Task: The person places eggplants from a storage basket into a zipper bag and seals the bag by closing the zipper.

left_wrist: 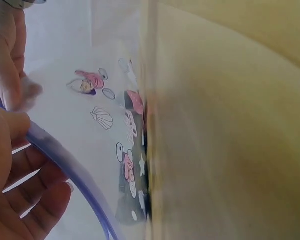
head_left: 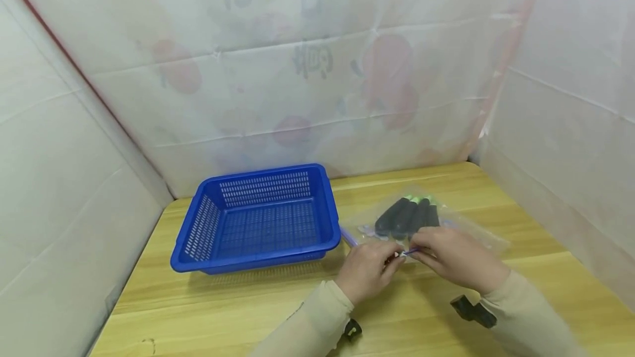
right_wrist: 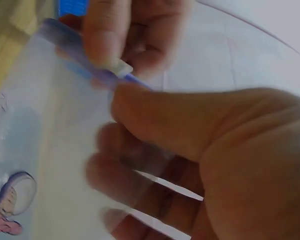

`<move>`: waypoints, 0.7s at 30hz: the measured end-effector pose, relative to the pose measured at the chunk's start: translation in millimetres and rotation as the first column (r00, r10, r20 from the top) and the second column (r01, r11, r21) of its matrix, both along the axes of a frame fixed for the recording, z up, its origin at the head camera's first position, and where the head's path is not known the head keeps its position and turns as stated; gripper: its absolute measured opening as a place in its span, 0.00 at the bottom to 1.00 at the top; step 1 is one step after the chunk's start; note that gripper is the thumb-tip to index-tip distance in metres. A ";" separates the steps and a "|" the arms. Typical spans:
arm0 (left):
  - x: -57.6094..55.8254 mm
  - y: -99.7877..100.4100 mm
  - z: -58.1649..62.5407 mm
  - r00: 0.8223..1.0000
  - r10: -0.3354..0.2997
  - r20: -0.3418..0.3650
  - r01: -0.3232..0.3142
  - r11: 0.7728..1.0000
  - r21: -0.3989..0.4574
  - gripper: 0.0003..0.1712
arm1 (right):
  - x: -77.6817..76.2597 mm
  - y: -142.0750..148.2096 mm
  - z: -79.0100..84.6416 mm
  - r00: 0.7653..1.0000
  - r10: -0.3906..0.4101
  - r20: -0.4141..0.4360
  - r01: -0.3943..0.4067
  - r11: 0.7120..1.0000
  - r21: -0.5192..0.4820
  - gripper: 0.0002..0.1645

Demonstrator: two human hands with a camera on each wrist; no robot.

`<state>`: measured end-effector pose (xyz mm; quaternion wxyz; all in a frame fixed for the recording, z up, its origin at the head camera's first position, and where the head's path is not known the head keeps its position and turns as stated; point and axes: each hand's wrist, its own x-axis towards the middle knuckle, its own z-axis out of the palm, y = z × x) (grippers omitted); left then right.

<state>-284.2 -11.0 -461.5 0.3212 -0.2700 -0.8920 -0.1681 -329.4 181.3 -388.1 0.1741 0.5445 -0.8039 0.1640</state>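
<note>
A clear plastic zip bag (head_left: 478, 233) with a purple zip edge (left_wrist: 72, 172) lies at the right of the table. Several dark, elongated items (head_left: 409, 218) with light green ends show inside it; their kind cannot be told. Printed on the bag are a shell and pink cartoon figures. My left hand (head_left: 368, 270) pinches the zip edge at a small whitish slider (right_wrist: 121, 68). Close beside it, my right hand (head_left: 458, 258) pinches the same purple edge between thumb and forefinger. Its other fingers (right_wrist: 125, 180) are loosely bent behind the thumb.
A blue perforated plastic basket (head_left: 258, 255) stands left of the bag on the wood-patterned table (head_left: 238, 313). White sheeting (head_left: 278, 98) hangs behind the table and on both sides. Dark wrist devices (head_left: 473, 312) sit at the sleeves.
</note>
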 end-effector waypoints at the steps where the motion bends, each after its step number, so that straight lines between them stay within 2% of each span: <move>1: 0.2 0.3 0.6 1.000 0.000 -0.002 0.000 1.000 -0.002 0.06 | 0.0 -1.1 -0.5 1.000 0.006 0.006 -0.006 1.000 0.003 0.12; 9: 1.8 1.0 3.6 1.000 -0.018 -0.010 0.018 0.999 0.026 0.07 | -0.8 -5.6 -1.0 0.999 0.036 0.023 -0.036 0.999 -0.019 0.10; 16: 1.7 0.3 3.8 0.999 -0.037 0.012 0.036 0.995 0.091 0.05 | -1.2 -6.5 1.0 0.996 0.090 -0.016 -0.090 0.995 -0.049 0.13; 21: 1.8 -1.2 2.8 0.999 -0.023 0.040 0.018 0.994 0.104 0.05 | -2.7 -3.5 4.2 0.992 0.107 -0.070 -0.112 0.991 -0.072 0.15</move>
